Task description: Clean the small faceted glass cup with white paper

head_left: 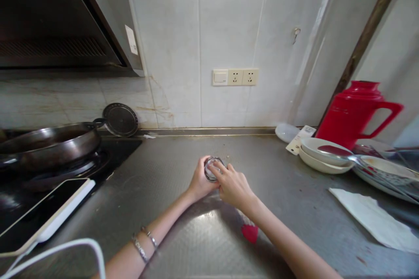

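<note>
Near the middle of the steel counter, my left hand (pixel 200 182) is wrapped round a small round glass (pixel 211 176) from its left side. The glass has a shiny rim and looks clear. My right hand (pixel 233 184) comes in from the right, its fingers reaching over and into the mouth of the glass. Whether those fingertips pinch anything inside is hidden. A red piece (pixel 249 233) lies on the counter beside my right forearm.
A pan (pixel 54 144) sits on the stove at left, with a phone (pixel 46 213) and white cable (pixel 81 241) nearer. At right are a red thermos (pixel 352 115), stacked bowls (pixel 324 163), plates with utensils (pixel 386 172) and a white cloth (pixel 373 218). A round lid (pixel 121 119) leans on the wall.
</note>
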`<state>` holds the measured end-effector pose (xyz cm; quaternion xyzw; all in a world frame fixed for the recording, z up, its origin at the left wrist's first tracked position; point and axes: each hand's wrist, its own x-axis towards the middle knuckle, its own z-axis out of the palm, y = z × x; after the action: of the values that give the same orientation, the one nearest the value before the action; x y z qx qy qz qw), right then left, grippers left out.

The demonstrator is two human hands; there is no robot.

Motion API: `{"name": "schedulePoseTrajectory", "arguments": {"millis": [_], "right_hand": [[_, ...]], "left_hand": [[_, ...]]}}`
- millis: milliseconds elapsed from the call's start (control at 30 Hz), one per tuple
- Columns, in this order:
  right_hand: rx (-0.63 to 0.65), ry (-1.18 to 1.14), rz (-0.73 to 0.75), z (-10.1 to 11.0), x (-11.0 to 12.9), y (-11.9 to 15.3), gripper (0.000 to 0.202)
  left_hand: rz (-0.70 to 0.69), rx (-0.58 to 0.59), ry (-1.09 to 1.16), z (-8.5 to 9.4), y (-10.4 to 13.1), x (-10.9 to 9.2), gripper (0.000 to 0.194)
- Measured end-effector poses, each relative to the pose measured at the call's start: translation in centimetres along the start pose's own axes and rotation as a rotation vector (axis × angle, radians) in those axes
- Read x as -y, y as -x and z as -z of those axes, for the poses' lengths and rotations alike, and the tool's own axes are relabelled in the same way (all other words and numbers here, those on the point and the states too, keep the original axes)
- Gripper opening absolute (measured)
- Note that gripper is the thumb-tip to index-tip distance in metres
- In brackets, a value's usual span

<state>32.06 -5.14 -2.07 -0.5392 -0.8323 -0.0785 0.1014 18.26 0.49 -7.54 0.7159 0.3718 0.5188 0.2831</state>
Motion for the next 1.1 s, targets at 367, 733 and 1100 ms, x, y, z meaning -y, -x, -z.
{"name": "schedulePoseTrajectory", "arguments": {"millis": [367, 733, 1100], "right_hand": [[0.049, -0.07, 0.109, 0.6, -0.8, 0.2, 0.063], [0.007, 0.05, -0.071, -0.4, 0.4, 0.1, 0.065], [0.046, -0.056, 0.124, 0.2, -0.7, 0.2, 0.072]], "left_hand": [[-0.012, -0.005, -0.018, 0.0, 0.2, 0.4, 0.078], [-0.034, 0.025, -0.042, 0.1, 0.1, -0.2, 0.082], [-0.052, 0.0, -0.053, 0.3, -0.1, 0.5, 0.079]]}}
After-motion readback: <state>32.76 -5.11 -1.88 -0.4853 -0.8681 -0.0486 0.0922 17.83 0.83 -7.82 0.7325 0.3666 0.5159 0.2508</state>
